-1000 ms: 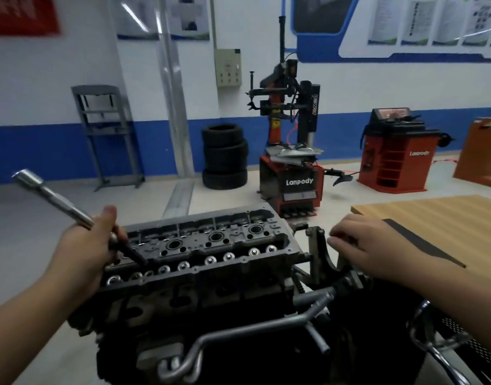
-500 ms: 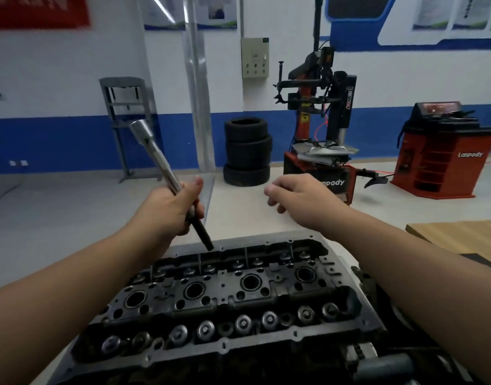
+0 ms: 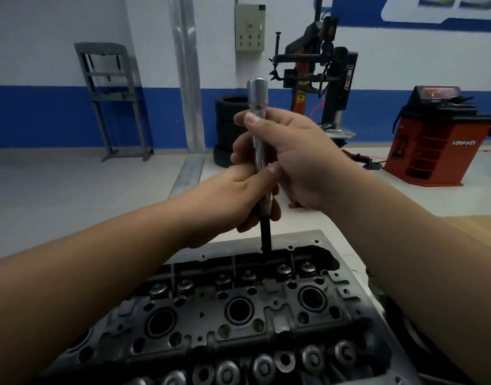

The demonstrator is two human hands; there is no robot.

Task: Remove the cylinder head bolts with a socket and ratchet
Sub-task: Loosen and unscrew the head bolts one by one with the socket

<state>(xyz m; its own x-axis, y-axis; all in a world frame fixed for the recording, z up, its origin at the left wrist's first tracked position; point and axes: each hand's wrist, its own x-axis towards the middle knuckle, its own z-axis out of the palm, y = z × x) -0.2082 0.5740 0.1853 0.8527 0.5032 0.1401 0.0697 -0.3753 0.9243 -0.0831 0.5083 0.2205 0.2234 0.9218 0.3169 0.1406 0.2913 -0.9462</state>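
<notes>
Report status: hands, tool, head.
Left hand and right hand both grip the silver extension bar. Its black tip stands upright in the dark grey cylinder head. Nothing in the way.

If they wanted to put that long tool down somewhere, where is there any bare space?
The wooden table at the right edge, beyond the right hand's forearm, shows bare surface. The cylinder head is crowded with valve springs and holes. Both hands, left hand lower, grip the extension bar over its far edge.

Both forearms and hands (image 3: pixel 302 159) are bare, with short-trimmed fingernails.
</notes>
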